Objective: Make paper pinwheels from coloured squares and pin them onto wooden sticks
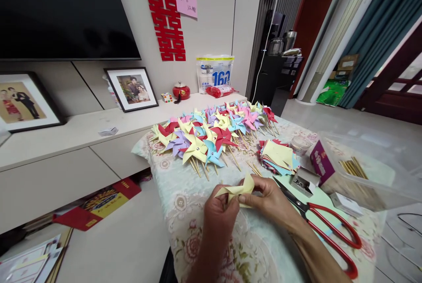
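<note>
A pale yellow paper pinwheel (pixel 246 185), its blades folded inward, is held between both hands over the floral tablecloth (pixel 198 230). My left hand (pixel 220 210) pinches its near left side, with the thumb close to the middle. On the right, my right hand (pixel 265 195) grips the paper with thumb and fingers. The thumbs and paper hide the pinwheel's centre. Just past the hands lie a few thin wooden sticks (pixel 253 168). Red-handled scissors (pixel 308 208) rest beside my right forearm.
Many finished pinwheels (pixel 198 149) on sticks cover the table's far side. Right of them are a stack of coloured paper squares (pixel 278 155), a small box of metal fasteners (pixel 305 182), a white box (pixel 346 204) and a clear plastic bin (pixel 372 186) holding sticks.
</note>
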Demonstrator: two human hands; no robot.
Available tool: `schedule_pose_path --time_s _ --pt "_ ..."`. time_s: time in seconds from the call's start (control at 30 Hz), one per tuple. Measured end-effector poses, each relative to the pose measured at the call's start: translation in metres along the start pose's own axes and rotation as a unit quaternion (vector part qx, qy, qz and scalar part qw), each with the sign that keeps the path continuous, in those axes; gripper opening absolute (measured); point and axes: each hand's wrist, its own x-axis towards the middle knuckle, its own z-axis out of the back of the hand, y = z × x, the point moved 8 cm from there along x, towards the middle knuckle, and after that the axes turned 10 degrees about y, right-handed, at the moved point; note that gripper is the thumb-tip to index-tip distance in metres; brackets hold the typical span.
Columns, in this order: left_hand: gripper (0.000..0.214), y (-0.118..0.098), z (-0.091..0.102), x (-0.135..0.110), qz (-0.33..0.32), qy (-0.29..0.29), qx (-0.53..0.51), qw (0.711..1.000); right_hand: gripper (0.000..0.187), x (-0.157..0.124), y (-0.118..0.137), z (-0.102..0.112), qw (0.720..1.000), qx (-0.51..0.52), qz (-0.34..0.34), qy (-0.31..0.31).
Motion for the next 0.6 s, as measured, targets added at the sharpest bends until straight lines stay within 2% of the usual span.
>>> schedule_pose_path --time_s 0.1,0.2,0.3,0.43,0.6 --pt "0.018 -0.001 0.000 -0.004 -0.008 -0.029 0.004 1.000 0.026 0.000 -0.001 0.004 1.000 0.009 0.005 -0.015" --pt "0.022 -0.003 -0.001 -0.007 0.000 -0.027 0.014 1.000 0.023 -0.002 -0.001 0.012 0.999 0.021 0.005 -0.033" --pt "0.026 -0.010 0.000 -0.011 0.000 -0.022 0.003 1.000 0.023 -0.007 -0.005 0.022 0.993 0.112 -0.004 -0.032" --pt "0.025 -0.020 0.011 -0.015 -0.023 -0.050 0.024 0.998 0.023 -0.014 -0.011 0.014 0.971 0.230 -0.024 0.062" --pt "0.029 -0.023 0.008 -0.016 -0.049 -0.019 -0.014 0.999 0.021 -0.022 -0.013 -0.025 0.956 0.198 -0.085 0.198"
